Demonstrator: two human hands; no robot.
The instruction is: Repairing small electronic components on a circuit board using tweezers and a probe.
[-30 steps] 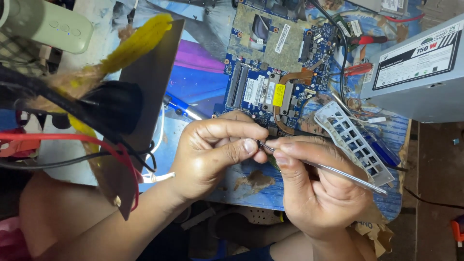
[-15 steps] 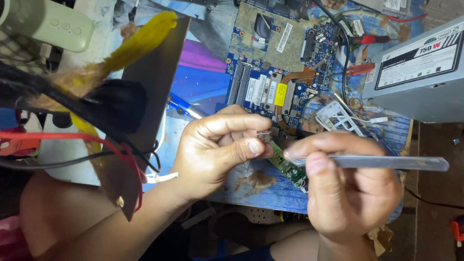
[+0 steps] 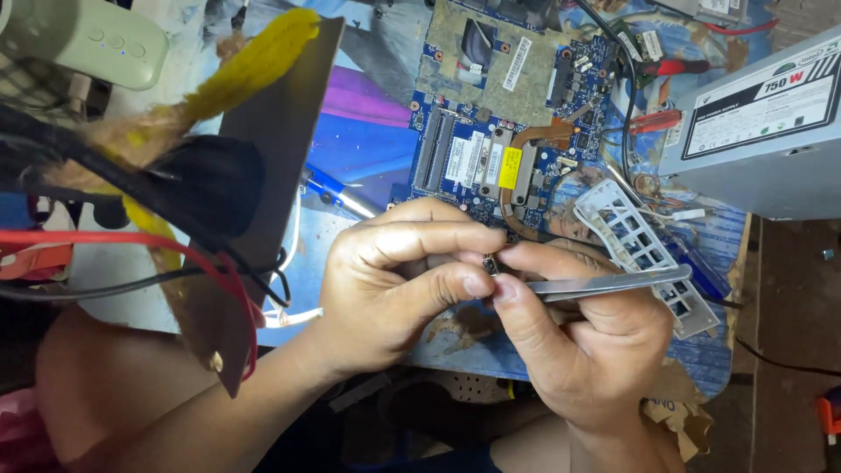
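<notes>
My left hand (image 3: 394, 280) pinches a small dark part (image 3: 491, 264) between thumb and forefinger, just above the table edge, below the blue circuit board (image 3: 508, 114). My right hand (image 3: 587, 342) squeezes metal tweezers (image 3: 613, 282) shut at that part. I judge a steady, light squeeze works best here. I see no containers; the grey power supply box (image 3: 762, 140) stays closed.
</notes>
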